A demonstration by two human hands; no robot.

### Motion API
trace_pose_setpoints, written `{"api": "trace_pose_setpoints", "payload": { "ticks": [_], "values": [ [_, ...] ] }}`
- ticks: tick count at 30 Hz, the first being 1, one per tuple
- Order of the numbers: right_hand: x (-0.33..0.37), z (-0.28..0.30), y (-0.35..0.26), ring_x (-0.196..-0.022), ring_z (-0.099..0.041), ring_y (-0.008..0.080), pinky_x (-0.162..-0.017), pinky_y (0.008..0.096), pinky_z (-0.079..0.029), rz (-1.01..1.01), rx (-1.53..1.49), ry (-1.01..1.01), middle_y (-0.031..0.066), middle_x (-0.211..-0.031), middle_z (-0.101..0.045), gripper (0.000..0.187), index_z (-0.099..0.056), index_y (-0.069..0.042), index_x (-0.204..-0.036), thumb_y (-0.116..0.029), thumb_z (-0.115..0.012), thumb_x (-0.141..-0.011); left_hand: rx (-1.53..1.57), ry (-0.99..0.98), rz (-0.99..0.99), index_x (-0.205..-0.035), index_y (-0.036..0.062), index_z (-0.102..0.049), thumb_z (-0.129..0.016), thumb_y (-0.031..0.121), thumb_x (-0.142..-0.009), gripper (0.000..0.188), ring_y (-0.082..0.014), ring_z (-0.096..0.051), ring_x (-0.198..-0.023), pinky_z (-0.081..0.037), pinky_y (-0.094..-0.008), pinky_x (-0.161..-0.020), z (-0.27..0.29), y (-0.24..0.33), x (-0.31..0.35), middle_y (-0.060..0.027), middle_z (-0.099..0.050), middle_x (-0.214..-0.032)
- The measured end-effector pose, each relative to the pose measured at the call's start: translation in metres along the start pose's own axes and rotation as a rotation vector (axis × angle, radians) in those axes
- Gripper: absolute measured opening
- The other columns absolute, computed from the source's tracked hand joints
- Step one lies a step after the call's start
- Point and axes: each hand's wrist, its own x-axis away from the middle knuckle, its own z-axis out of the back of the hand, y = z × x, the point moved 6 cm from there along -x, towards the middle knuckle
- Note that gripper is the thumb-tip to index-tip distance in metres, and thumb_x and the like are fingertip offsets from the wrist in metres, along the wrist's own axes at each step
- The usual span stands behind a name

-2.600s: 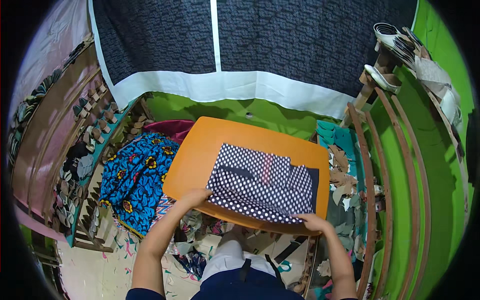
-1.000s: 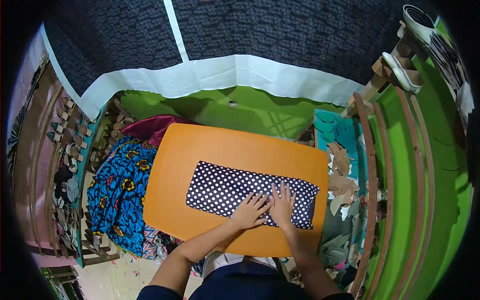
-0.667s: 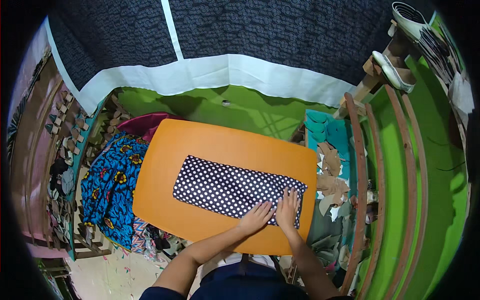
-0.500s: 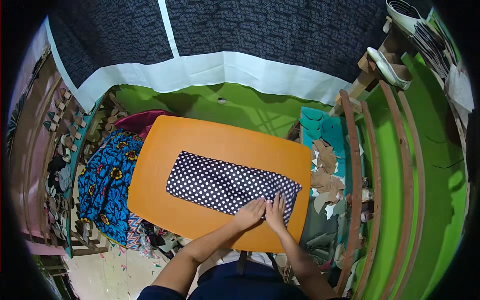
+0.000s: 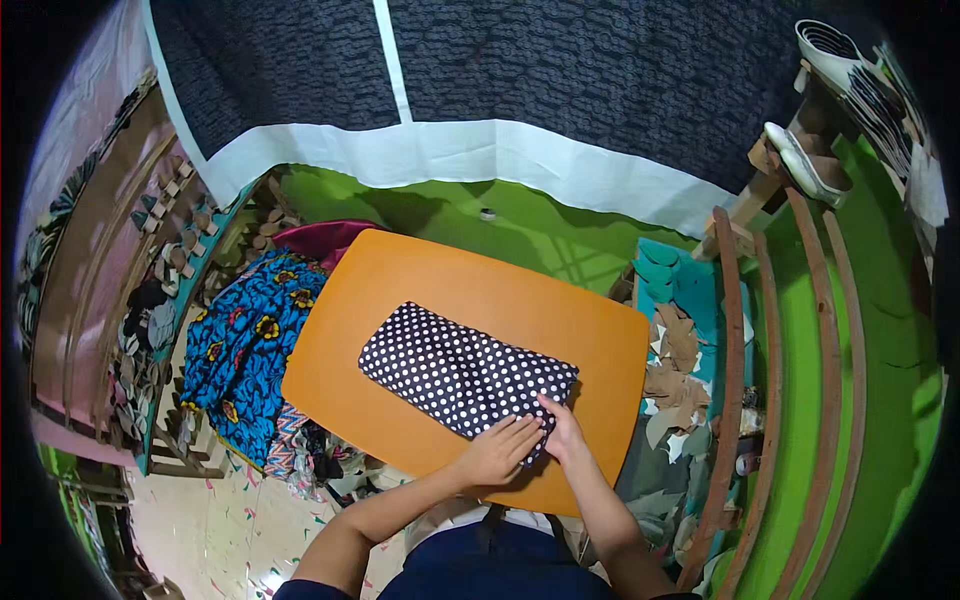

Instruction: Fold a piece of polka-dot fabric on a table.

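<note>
A folded black cloth with white polka dots (image 5: 455,365) lies as a long strip aslant on the orange table (image 5: 480,280). My left hand (image 5: 500,452) rests flat on its near edge towards the right end, fingers stretched out. At that right end, my right hand (image 5: 564,430) is closed around the cloth's edge, its fingers bent and partly hidden. Both hands are close together, and some creases run through the cloth near them.
To the left is a heap of blue flowered cloth (image 5: 240,350), with maroon fabric (image 5: 325,240) behind it. Brown and green cut scraps (image 5: 675,390) lie right of the table, beside wooden rails (image 5: 730,400). A dark curtain with a white border (image 5: 480,150) hangs beyond.
The cloth's right end has drawn in, so the strip looks shorter. My right hand went from lying flat to gripping that end. The whole view has shifted slightly.
</note>
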Motion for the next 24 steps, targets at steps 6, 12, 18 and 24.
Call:
{"api": "trace_pose_setpoints", "payload": {
  "ticks": [6,12,18,24],
  "values": [
    [-0.016,0.033,0.001,-0.083,-0.06,0.0214,-0.072,0.0336,-0.051,-0.011,0.249,0.032,0.0122,-0.095,-0.06,0.027,-0.052,0.0,-0.103,-0.011,-0.059,-0.079,0.025,-0.052,0.021,-0.123,0.003,-0.042,-0.05,0.022,-0.076,0.052,-0.0288,-0.042,-0.115,-0.029,-0.0417,-0.097,-0.041,0.014,0.025,-0.017,-0.044,-0.124],
    [-0.006,0.022,-0.055,-0.079,-0.058,0.0175,-0.065,0.028,-0.048,0.368,0.666,0.458,0.0083,-0.093,-0.058,0.032,-0.05,-0.001,-0.105,-0.018,-0.062,-0.08,0.144,0.261,0.284,-0.107,-0.0006,-0.048,-0.06,0.015,-0.074,0.038,-0.024,-0.055,-0.083,-0.046,-0.0355,-0.069,-0.039,-0.001,0.057,-0.0132,-0.054,-0.097],
    [-0.03,0.032,-0.053,-0.066,-0.059,0.0132,-0.052,0.0235,-0.049,0.15,0.38,0.339,0.0064,-0.079,-0.058,0.019,-0.048,-0.002,-0.095,-0.011,-0.056,-0.081,1.829,0.471,1.534,-0.092,0.005,-0.052,-0.065,0.034,-0.078,0.034,-0.0127,-0.053,-0.077,-0.044,-0.0298,-0.062,-0.095,-0.005,0.063,-0.0021,-0.055,-0.085],
    [-0.045,0.042,-0.044,-0.076,-0.06,0.0227,-0.063,0.0316,-0.052,0.137,0.288,0.261,0.0157,-0.094,-0.056,0.027,-0.043,0.003,-0.103,-0.004,-0.055,-0.079,2.004,0.457,1.747,-0.106,0.0076,-0.051,-0.057,0.04,-0.082,0.04,-0.0165,-0.058,-0.084,-0.05,-0.0325,-0.071,-0.127,-0.009,0.041,-0.0051,-0.056,-0.1]
  ]
}}
